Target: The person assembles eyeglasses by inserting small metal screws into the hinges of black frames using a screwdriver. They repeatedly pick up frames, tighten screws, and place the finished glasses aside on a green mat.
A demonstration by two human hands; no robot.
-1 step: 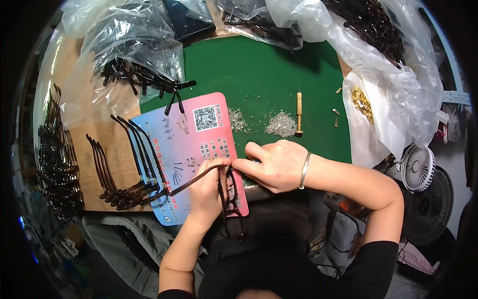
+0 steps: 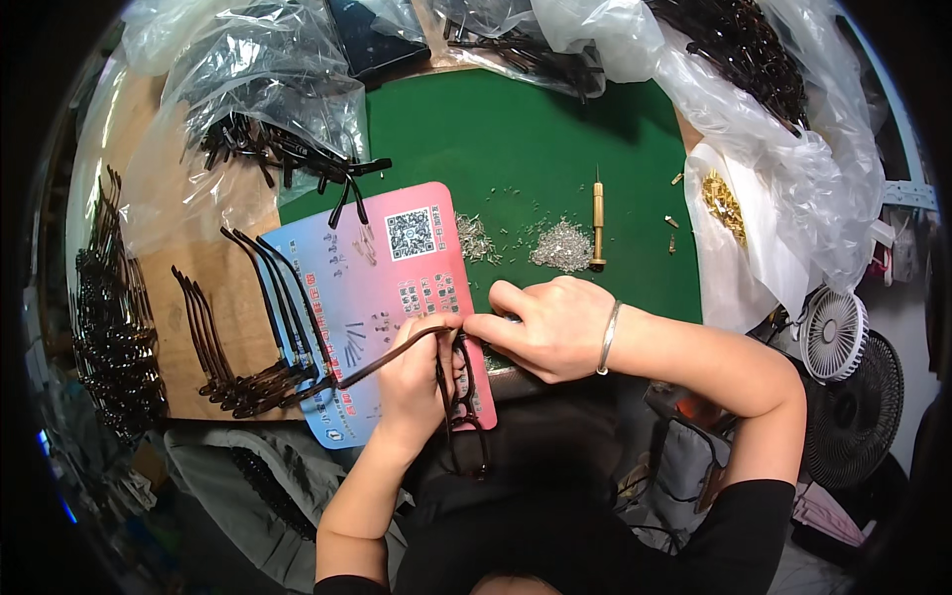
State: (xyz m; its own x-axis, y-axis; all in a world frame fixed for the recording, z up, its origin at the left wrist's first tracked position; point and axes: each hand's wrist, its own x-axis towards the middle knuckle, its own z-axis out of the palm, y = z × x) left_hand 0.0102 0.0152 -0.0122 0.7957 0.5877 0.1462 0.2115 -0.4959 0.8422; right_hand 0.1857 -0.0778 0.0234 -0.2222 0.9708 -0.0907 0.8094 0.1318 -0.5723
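My left hand (image 2: 412, 385) is closed around a dark brown eyeglass frame (image 2: 467, 402) over the right edge of a pink and blue printed mat (image 2: 372, 288). One of its temple arms (image 2: 382, 369) sticks out to the left; the lens rims hang down toward my lap. My right hand (image 2: 550, 329) is pinched shut, its fingertips meeting the frame at my left fingers. Something small and dark shows inside that grip, too hidden to name. Beyond it lie a heap of tiny silver screws (image 2: 562, 246), a looser pile of slim metal pins (image 2: 476, 240) and a brass screwdriver (image 2: 598, 223).
Several eyeglass frames (image 2: 253, 387) stand in a row at the left, beside a dense stack (image 2: 114, 347). Black temple arms (image 2: 288, 154) spill from a plastic bag (image 2: 268, 79). Gold-coloured parts (image 2: 724, 208) lie on white wrapping at the right, near a small white fan (image 2: 833, 334).
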